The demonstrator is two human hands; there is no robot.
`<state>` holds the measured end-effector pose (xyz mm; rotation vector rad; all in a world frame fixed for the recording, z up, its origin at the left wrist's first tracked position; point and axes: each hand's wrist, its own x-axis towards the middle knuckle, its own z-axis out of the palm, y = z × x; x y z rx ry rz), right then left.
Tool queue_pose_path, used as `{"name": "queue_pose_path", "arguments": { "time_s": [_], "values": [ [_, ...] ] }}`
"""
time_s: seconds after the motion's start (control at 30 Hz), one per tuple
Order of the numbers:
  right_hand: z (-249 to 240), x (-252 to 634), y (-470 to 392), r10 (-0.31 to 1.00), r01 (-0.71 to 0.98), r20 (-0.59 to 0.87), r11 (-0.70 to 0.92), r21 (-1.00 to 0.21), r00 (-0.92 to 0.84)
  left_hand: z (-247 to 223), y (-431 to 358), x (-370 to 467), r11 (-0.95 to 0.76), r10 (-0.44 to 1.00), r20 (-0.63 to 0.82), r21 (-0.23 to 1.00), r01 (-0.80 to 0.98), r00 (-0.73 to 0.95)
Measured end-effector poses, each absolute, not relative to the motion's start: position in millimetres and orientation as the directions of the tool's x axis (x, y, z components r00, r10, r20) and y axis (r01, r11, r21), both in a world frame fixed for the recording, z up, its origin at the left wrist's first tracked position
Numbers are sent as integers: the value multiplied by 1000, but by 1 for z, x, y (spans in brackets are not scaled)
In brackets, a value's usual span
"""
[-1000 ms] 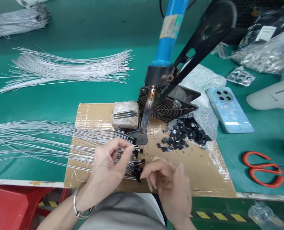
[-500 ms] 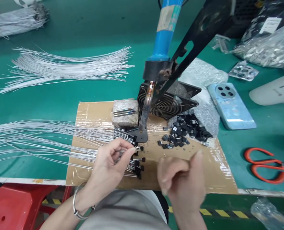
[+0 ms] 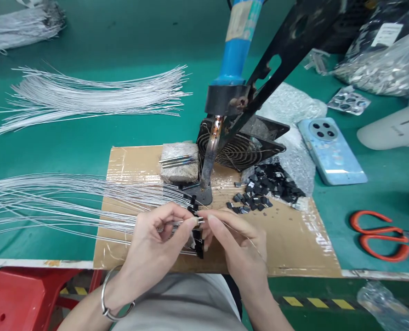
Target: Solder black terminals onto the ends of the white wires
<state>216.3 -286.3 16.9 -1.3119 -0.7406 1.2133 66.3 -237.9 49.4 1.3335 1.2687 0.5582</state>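
Closely pinched, the thumb and forefinger of the left hand grip the wire ends, whose bare tips point right. Facing them, the fingers of the right hand close on a thin strand that bends back over that hand. Both hands curl inward with the wrists low; a bracelet circles the left wrist.

The other fingers are tucked under, and exactly where strand and wire ends meet is too small to tell. The left hand covers part of the wires, which run left over the cardboard and out of view. Black tips show between the hands, partly hidden.

Just beyond the fingers, a blue soldering iron slants down in a black bracket, standing in front of the fan and blocking part of it. Left of its tip, metal rods lie on a block; to the right, black pieces are heaped by bubble wrap.

Farther out on the tabletop are a loose white bundle, a phone, orange-handled scissors and a white cylinder, cut off at the right edge.
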Motion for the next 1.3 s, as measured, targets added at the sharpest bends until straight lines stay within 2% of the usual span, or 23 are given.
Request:
{"name": "queue_pose_path", "arguments": {
  "time_s": [0.13, 0.23, 0.53, 0.7, 1.07, 1.3],
  "values": [
    [16, 216, -287, 934, -416, -303, -203, -886, 190, 47, -240, 65, 209, 892, -326, 911, 356, 311],
    [17, 215, -288, 920, -487, -363, -252, -836, 148, 46, -240, 65, 186, 900, -308, 911, 369, 308],
    [15, 215, -288, 920, -513, -375, -268, -815, 115, 48, -241, 65, 153, 901, -294, 904, 399, 320],
    [21, 214, -285, 892, -551, -431, -293, -781, 136, 51, -242, 66, 136, 899, -279, 911, 390, 337],
    [22, 227, -281, 861, -603, -508, -416, -681, -21, 55, -239, 62, 108, 878, -280, 906, 408, 389],
    [29, 224, -281, 830, -608, -558, -439, -661, 7, 52, -240, 63, 82, 887, -265, 896, 435, 378]
  ]
}}
